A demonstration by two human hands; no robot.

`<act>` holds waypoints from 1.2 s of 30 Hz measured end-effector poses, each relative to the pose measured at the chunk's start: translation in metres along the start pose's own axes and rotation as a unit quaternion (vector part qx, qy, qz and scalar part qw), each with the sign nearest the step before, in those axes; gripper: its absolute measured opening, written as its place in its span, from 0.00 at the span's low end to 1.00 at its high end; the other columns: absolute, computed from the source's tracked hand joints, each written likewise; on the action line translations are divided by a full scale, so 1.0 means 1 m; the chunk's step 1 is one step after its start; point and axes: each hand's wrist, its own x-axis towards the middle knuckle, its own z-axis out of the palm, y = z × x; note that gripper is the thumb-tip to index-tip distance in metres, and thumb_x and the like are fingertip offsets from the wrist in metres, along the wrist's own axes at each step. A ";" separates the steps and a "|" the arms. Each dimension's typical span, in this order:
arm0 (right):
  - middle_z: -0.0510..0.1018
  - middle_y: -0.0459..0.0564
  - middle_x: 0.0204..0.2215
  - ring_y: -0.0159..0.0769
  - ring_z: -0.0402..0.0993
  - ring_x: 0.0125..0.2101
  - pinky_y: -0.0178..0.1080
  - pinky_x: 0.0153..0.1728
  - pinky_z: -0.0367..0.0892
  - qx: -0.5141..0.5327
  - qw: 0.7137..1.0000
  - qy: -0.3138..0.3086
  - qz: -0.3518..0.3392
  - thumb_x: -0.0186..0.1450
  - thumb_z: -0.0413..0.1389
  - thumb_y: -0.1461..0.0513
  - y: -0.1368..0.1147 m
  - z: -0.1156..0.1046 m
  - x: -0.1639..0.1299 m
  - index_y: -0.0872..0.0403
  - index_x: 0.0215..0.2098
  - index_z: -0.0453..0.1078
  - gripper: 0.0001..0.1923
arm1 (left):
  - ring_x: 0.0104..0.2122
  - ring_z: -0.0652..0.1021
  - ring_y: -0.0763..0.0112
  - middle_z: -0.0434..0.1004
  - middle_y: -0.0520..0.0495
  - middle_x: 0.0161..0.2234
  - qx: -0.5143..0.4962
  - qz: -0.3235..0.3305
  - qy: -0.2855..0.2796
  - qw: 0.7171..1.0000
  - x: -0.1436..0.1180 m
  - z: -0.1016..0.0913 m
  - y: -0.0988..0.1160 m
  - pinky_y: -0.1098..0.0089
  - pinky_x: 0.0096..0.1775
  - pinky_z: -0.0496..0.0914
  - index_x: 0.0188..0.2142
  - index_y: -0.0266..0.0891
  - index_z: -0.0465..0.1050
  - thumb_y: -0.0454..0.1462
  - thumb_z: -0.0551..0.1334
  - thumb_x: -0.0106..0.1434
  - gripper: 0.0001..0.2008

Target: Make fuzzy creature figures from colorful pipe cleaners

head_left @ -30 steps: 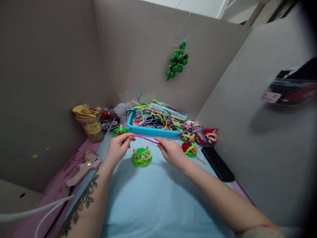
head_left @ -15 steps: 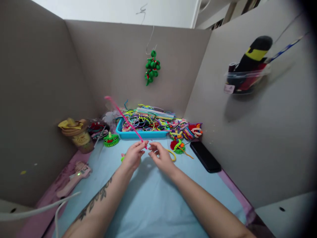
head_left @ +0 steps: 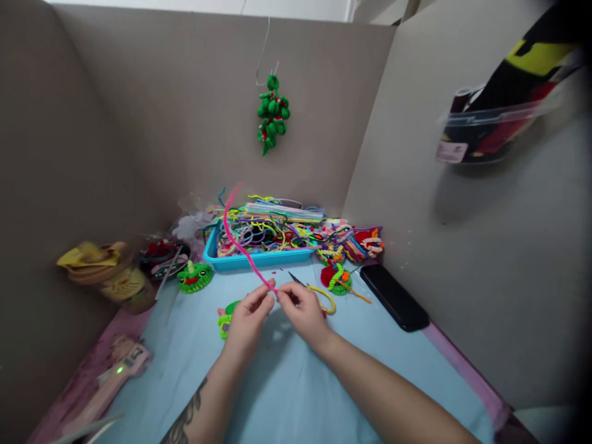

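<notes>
A long pink pipe cleaner [head_left: 245, 251] rises in a bend from between my hands toward the blue tray. My left hand [head_left: 252, 314] pinches it near its lower end. Fingertips almost meeting the left ones, my right hand [head_left: 303, 308] pinches the same end. Partly behind my left hand lies a bright green fuzzy piece [head_left: 226, 319] with pink and purple bits. Scissors [head_left: 329, 297] with yellow handles rest just beyond my right hand, partly hidden by it.
A blue tray [head_left: 263, 260] heaped with coloured pipe cleaners stands at the back. Green fuzzy figures [head_left: 195, 277] flank it. On the right lies a black phone [head_left: 394, 297]; on the left, a pink glue gun [head_left: 113, 379] and a cup [head_left: 123, 280]. Green ornaments [head_left: 274, 114] hang on the back panel.
My right fingers have closed on the pipe cleaner's lower end, and its top has swung right and now curves. The view has tilted down, showing more of the scissors and green piece.
</notes>
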 end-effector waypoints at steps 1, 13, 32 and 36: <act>0.72 0.45 0.23 0.31 0.66 0.25 0.33 0.27 0.61 -0.010 1.000 0.010 -0.008 0.62 0.50 0.61 -0.002 -0.002 0.012 0.55 0.27 0.68 0.09 | 0.30 0.72 0.72 0.77 0.45 0.32 0.008 0.001 -0.002 1.000 0.000 0.000 0.003 0.71 0.35 0.66 0.47 0.37 0.74 0.43 0.68 0.50 0.25; 0.75 0.54 0.35 0.40 0.70 0.35 0.40 0.38 0.64 -0.314 0.940 0.125 -0.054 0.57 0.52 0.61 0.052 -0.073 0.174 0.58 0.40 0.70 0.14 | 0.29 0.72 0.74 0.75 0.44 0.42 -0.067 0.036 0.086 0.993 -0.002 -0.016 0.012 0.75 0.26 0.65 0.42 0.43 0.75 0.41 0.66 0.53 0.16; 0.77 0.57 0.36 0.41 0.72 0.36 0.39 0.36 0.63 -0.533 0.830 -0.166 -0.005 0.60 0.50 0.67 0.058 0.003 0.198 0.56 0.35 0.72 0.09 | 0.16 0.63 0.86 0.65 0.55 0.22 -0.418 -0.048 0.187 0.888 0.022 -0.071 0.049 0.84 0.14 0.54 0.32 0.34 0.69 0.27 0.57 0.58 0.04; 0.75 0.50 0.28 0.35 0.68 0.29 0.36 0.33 0.62 -0.373 0.927 -0.008 -0.041 0.58 0.50 0.64 0.041 -0.014 0.218 0.56 0.32 0.69 0.07 | 0.16 0.63 0.85 0.65 0.55 0.22 -0.427 -0.060 0.157 0.889 0.019 -0.071 0.054 0.83 0.14 0.55 0.32 0.35 0.69 0.29 0.58 0.59 0.03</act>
